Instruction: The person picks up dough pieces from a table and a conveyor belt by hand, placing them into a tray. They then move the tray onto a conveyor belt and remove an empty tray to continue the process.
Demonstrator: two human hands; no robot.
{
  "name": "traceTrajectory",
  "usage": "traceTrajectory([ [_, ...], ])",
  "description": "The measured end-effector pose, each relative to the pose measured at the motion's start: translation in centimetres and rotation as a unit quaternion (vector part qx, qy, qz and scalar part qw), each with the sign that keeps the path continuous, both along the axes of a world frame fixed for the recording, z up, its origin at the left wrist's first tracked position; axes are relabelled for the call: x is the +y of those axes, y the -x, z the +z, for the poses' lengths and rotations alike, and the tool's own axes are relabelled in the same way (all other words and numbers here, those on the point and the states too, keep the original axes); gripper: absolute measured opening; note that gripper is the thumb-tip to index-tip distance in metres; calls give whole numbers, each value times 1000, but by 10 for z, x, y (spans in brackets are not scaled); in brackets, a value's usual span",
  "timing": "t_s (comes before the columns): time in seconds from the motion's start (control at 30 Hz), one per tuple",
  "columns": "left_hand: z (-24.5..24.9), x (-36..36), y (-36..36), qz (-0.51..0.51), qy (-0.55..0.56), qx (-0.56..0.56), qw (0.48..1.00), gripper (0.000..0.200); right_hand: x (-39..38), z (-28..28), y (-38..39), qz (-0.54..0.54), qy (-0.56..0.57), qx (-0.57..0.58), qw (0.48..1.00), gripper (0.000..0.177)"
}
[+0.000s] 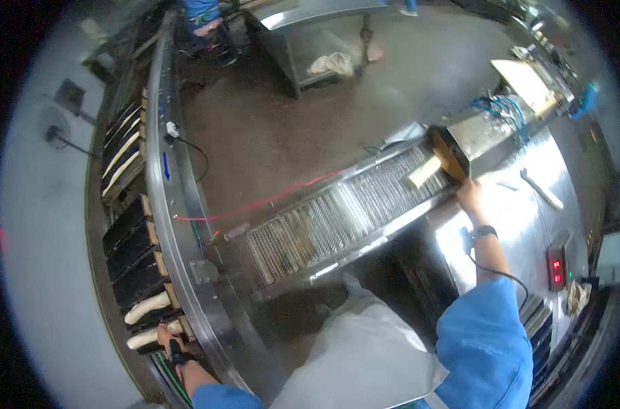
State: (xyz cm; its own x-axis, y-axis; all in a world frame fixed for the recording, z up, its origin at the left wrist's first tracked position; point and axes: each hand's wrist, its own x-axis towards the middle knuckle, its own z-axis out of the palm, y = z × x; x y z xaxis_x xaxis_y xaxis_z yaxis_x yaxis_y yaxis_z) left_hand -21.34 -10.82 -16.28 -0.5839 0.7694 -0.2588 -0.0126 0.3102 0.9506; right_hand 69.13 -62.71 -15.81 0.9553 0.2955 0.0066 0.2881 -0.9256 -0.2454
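Left hand (pixel 168 339) curls around a pale, smooth dough log (pixel 145 339). Right hand (pixel 468 194), by the ribbed steel conveyor (pixel 323 225), has an unclear grip.

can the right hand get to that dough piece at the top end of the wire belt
Probably yes. The right hand is at the edge of the wire belt, just beside the dough piece, with nothing visible between them. The dark outlet sits close above it, though.

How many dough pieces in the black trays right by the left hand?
2. The first dough piece lies in the tray next to the left hand; the second dough piece touches that hand. The farther trays hold more pale pieces, partly hidden.
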Motion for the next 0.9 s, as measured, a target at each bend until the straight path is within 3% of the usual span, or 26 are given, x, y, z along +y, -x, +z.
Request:
traceTrajectory([
  [0.03, 3, -3, 4, -15, 116, 101, 988, 31, -12, -20, -9, 13, 81, -71, 994, 33],
  [0.07, 5, -5, 9, -26, 228, 194, 954, 30, 4, 30, 16, -28, 43, -16, 999, 29],
  [0.1, 9, -10, 11, -37, 339, 280, 898, 30, 4, 32, 14, -28, 10, -32, 999, 24],
  [0.17, 42, -79, -46, -37, 81, 239, 967, 48, 6, 23, 16, -43, 44, -112, 992, 21],
  [0.2, 54, -96, -53, -27, 77, 236, 968, 48, 3, 23, 19, -17, 42, -152, 987, 18],
  [0.27, 63, -119, -57, -84, 219, 353, 906, 68, -4, 25, 29, 24, -16, -163, 986, 9],
  [0.3, 61, -128, -53, -77, 217, 347, 909, 68, -14, 21, 34, 61, -30, -211, 975, 9],
  [0.33, 58, -139, -45, -99, 197, 368, 903, 68, -25, 10, 29, 37, 21, -172, 984, 17],
  [0.37, 54, -150, -38, -120, 176, 389, 896, 67, -26, 20, 35, -16, -54, -102, 993, 17],
  [0.4, 49, -160, -32, -125, 143, 481, 856, 67, -30, 27, 39, -88, -58, -68, 992, 25],
  [0.43, 45, -160, -26, -118, 143, 476, 860, 67, -24, 53, 51, -120, -23, -44, 992, 25],
  [0.5, 39, -163, -7, -168, 234, 544, 788, 50, -32, 62, 56, -141, 13, -26, 990, 27],
  [0.57, 29, -164, 20, -219, 321, 596, 703, 35, -93, 2, 14, 51, 158, -14, 986, 16],
  [0.6, 25, -165, 33, -245, 362, 616, 655, 29, -135, -63, -31, 182, 362, 85, 910, 13],
  [0.63, 18, -167, 48, -271, 402, 632, 604, 25, -139, -54, -24, 188, 363, 75, 909, 13],
  [0.67, 11, -172, 61, -284, 411, 638, 585, 24, -150, -40, -5, 166, 281, 48, 944, 14],
  [0.7, 1, -178, 75, -290, 403, 636, 591, 22, -156, -31, 10, 144, 196, 21, 970, 16],
  [0.73, -9, -183, 88, -299, 389, 632, 600, 21, -157, -35, 19, 149, 199, 17, 969, 16],
  [0.83, -56, -210, 133, -323, 227, 618, 680, 20, -151, -47, 50, 183, 386, 82, 900, 17],
  [0.87, -64, -220, 138, -329, 129, 612, 708, 21, -159, -45, 70, 170, 350, 102, 916, 18],
  [0.9, -70, -233, 146, -294, 127, 591, 740, 26, -159, -35, 97, 145, 229, 134, 953, 19],
])
